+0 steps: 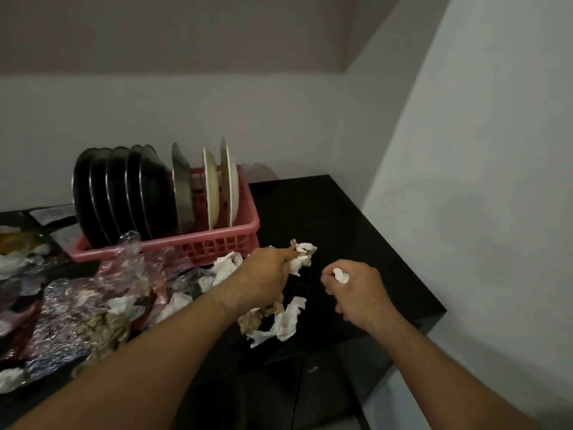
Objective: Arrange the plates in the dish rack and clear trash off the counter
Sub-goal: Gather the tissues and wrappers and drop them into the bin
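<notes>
A person clears a black counter [356,218] of trash, both hands already loaded; the left hand [266,274] is clenched around a soiled wad of tissue [302,257] that sticks out past the knuckles, while the right hand [356,290] pinches a small white tissue ball [341,275] between thumb and fingertips. The plates look settled: dark plates [117,193], a steel plate [183,193] and pale plates [221,187] stand on edge in the pink dish rack [229,240] at the back of the counter; the trash is what remains. The nearest loose piece, a crumpled strip of stained tissue [279,321], lies flat on the counter below and between the two hands, tucked partly under the left wrist, its long axis running from lower left to upper right; it appears slightly closer to the left hand, though the right has the clearer path. More tissue [224,265] and crinkled plastic wrap [93,299] spread leftward, in front of the rack and on the left arm's side; with both fists full, either hand would probably need to unload or bunch its wad tighter before taking more.
</notes>
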`<state>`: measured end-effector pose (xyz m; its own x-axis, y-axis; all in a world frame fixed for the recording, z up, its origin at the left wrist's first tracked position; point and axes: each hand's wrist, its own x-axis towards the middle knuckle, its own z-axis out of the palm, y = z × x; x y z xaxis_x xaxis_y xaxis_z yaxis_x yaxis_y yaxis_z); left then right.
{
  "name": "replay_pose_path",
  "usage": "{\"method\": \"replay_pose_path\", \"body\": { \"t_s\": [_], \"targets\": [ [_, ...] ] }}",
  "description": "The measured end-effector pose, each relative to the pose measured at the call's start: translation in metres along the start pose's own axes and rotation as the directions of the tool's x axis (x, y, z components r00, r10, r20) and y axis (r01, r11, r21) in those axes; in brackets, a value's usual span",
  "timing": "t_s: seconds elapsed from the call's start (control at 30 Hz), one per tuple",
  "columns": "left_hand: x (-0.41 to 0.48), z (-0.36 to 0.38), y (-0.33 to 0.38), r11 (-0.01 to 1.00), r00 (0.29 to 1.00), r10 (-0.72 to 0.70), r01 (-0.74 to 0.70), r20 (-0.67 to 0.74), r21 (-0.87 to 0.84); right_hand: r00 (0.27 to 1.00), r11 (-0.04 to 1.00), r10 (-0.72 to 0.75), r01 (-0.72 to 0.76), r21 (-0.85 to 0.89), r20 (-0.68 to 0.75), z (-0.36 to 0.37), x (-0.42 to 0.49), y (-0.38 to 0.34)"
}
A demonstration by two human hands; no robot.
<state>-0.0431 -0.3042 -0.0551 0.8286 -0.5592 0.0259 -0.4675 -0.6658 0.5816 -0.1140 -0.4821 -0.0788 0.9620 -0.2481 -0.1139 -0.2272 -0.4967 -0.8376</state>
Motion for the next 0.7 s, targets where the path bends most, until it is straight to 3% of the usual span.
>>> {"method": "replay_pose_path", "body": {
  "t_s": [0.17, 0.33, 0.5, 0.6, 0.7],
  "targets": [
    [-0.067, -0.025, -0.026, 0.992, 0.987, -0.021, 0.001, -0.157, -0.126, 0.978, 0.984, -0.067, 0.032, -0.173, -0.197, 0.057, -0.053, -0.032],
    [-0.138, -0.034, -0.060, 0.999, 0.980, 0.013, -0.022, -0.201, -0.047, 0.991, 0.985, 0.039, -0.060, -0.163, -0.127, 0.123, -0.117, -0.050],
    [-0.186, -0.033, -0.081, 0.997, 0.993, -0.020, 0.011, -0.117, -0.077, 0.989, 0.988, 0.145, -0.144, 0.053, -0.012, 0.156, -0.153, -0.048],
    [-0.208, -0.028, -0.087, 0.970, 0.997, -0.075, 0.075, 0.009, -0.231, 0.988, 0.985, 0.155, -0.155, 0.074, 0.009, 0.167, -0.167, -0.037],
    [-0.231, -0.014, -0.093, 0.972, 0.998, -0.039, 0.051, 0.059, -0.228, 0.987, 0.985, 0.158, -0.159, 0.066, 0.023, 0.177, -0.180, -0.022]
  ]
}}
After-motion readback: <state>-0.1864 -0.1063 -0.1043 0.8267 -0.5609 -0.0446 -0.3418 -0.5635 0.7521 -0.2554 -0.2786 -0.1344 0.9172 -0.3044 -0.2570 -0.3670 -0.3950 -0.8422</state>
